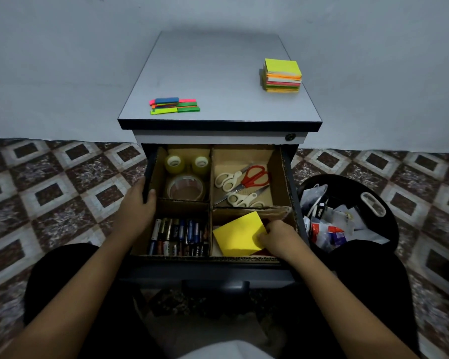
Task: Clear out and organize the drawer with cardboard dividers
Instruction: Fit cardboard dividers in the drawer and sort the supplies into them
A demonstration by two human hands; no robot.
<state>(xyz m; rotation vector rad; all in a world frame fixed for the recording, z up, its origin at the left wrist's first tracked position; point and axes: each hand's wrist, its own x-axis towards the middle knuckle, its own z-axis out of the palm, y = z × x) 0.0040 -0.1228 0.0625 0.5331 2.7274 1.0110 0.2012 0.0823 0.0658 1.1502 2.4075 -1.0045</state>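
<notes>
Yellow sticky pad (pixel 237 235), lower right: my right fingers (pixel 266 237) are pinching its corner to seat it. My left fingers (pixel 151 195) are gripping the drawer wall (pixel 148 164), steadying it.

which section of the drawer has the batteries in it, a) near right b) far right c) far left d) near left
d: the batteries lie in the near left section, in front of the tape rolls and beside the yellow pad that the right hand grips; the left hand grips the drawer by its left wall.
</notes>
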